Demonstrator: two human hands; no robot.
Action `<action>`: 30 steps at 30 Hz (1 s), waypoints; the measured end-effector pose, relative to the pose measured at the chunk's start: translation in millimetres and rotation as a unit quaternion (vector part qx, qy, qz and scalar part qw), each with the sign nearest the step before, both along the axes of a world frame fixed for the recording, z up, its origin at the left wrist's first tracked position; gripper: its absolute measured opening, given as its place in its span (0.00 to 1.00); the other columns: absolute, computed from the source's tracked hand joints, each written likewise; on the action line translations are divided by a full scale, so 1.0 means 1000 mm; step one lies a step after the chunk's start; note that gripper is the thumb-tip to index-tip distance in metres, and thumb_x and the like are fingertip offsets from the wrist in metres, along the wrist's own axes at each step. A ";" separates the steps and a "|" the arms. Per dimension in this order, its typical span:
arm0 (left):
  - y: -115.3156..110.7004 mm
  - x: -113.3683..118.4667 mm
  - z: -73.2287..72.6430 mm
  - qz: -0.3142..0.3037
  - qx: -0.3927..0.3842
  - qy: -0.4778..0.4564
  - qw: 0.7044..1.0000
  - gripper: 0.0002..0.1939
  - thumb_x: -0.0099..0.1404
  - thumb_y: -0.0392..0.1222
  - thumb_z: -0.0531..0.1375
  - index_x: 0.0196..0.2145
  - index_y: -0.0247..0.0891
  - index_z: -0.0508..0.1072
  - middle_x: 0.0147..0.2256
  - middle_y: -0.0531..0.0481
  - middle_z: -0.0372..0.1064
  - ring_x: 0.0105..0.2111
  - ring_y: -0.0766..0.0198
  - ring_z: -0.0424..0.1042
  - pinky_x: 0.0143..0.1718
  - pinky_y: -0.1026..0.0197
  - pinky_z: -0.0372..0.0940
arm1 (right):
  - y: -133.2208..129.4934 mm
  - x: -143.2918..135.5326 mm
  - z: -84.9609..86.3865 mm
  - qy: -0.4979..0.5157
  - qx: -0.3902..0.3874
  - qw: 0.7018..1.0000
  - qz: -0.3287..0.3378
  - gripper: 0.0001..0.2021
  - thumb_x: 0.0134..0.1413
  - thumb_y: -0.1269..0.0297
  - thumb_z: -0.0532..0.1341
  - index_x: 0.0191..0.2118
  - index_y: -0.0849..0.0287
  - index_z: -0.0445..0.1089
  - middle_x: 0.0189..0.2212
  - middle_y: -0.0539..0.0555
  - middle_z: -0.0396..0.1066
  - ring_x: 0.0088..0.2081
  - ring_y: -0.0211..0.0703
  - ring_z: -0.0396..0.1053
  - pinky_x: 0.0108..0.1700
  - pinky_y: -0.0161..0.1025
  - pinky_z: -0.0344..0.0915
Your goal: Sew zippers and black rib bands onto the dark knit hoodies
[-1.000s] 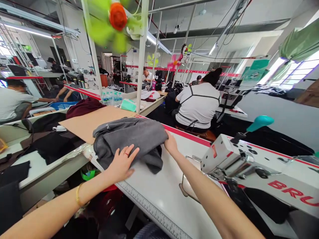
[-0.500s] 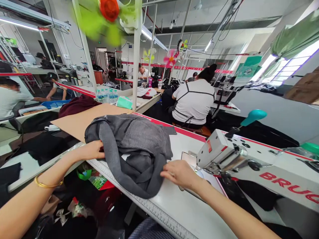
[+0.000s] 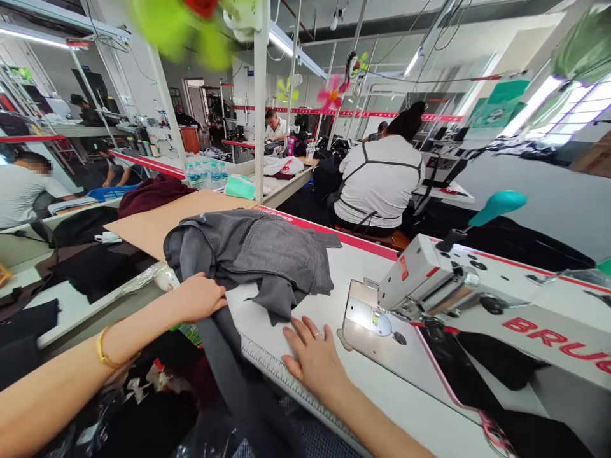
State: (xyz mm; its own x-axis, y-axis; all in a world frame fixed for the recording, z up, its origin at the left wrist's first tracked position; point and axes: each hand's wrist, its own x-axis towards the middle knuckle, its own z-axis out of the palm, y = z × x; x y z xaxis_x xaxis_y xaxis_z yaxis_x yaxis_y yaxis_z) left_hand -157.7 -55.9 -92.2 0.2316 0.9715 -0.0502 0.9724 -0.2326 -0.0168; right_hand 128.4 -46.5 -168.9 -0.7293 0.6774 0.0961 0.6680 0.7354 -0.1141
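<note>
A dark grey garment (image 3: pixel 286 251) lies bunched on the white sewing table (image 3: pixel 363 356). One long part of it hangs over the table's front edge towards my lap. My left hand (image 3: pixel 203 296) is closed on the garment's fabric at that edge, a gold bangle on its wrist. Just in front of the garment's loose corner, my right hand (image 3: pixel 317 356) rests on the tabletop with its fingers spread and nothing in them. To the right of that hand is the sewing machine (image 3: pixel 429 286), with its metal plate (image 3: pixel 367 318) bare of cloth.
A ruler strip (image 3: pixel 267 366) runs along the table's front edge. Brown board (image 3: pixel 143 222) and maroon cloth (image 3: pixel 153 194) lie at the left. A co-worker in a white shirt (image 3: pixel 377 181) sits ahead, back turned. A fan (image 3: pixel 191 32) spins above, beside a white post (image 3: pixel 259 127).
The garment's long loop has been drawn off the tabletop and now hangs over the front edge. My right hand has let go of it and spread flat; my left hand has moved right.
</note>
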 end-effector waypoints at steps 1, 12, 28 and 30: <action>-0.006 -0.013 -0.006 0.035 0.004 -0.003 0.999 0.12 0.57 0.45 0.55 0.22 0.36 0.70 0.19 0.46 0.67 0.24 0.58 0.69 0.39 0.53 0.60 | -0.004 0.002 -0.005 0.001 0.008 1.000 -0.008 0.19 0.57 0.56 0.51 0.54 0.53 0.58 0.56 0.57 0.56 0.57 0.58 0.50 0.50 0.67 0.48; -0.066 -0.039 -0.117 0.422 0.302 -0.419 0.745 0.38 0.54 0.53 0.57 0.56 0.33 0.48 0.51 0.33 0.52 0.45 0.52 0.64 0.46 0.48 0.60 | -0.036 0.013 -0.015 0.117 0.110 0.987 0.005 0.14 0.59 0.65 0.49 0.49 0.57 0.63 0.50 0.57 0.63 0.52 0.53 0.58 0.49 0.56 0.53; -0.077 0.012 -0.050 0.257 0.065 -0.644 0.718 0.15 0.53 0.49 0.58 0.23 0.37 0.56 0.16 0.59 0.57 0.19 0.72 0.55 0.24 0.68 0.53 | -0.104 -0.042 -0.007 0.367 -0.268 0.887 0.082 0.14 0.55 0.70 0.50 0.47 0.57 0.63 0.43 0.53 0.66 0.42 0.38 0.65 0.46 0.36 0.64; -0.077 0.034 -0.030 0.234 0.049 -0.677 0.697 0.15 0.55 0.48 0.56 0.23 0.37 0.53 0.15 0.60 0.54 0.17 0.73 0.53 0.23 0.68 0.52 | -0.099 -0.055 -0.003 0.377 -0.279 0.882 0.046 0.15 0.54 0.68 0.51 0.49 0.58 0.60 0.45 0.55 0.64 0.42 0.40 0.65 0.45 0.39 0.64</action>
State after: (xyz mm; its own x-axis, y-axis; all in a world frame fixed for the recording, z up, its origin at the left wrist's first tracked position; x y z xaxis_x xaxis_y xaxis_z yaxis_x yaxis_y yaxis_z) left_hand -123.3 -132.6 -122.2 -0.3406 0.9400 -0.0206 0.0828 0.0518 0.9952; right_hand 73.3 -145.6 -172.0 -0.6548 0.7136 0.2491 0.1869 0.4722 -0.8614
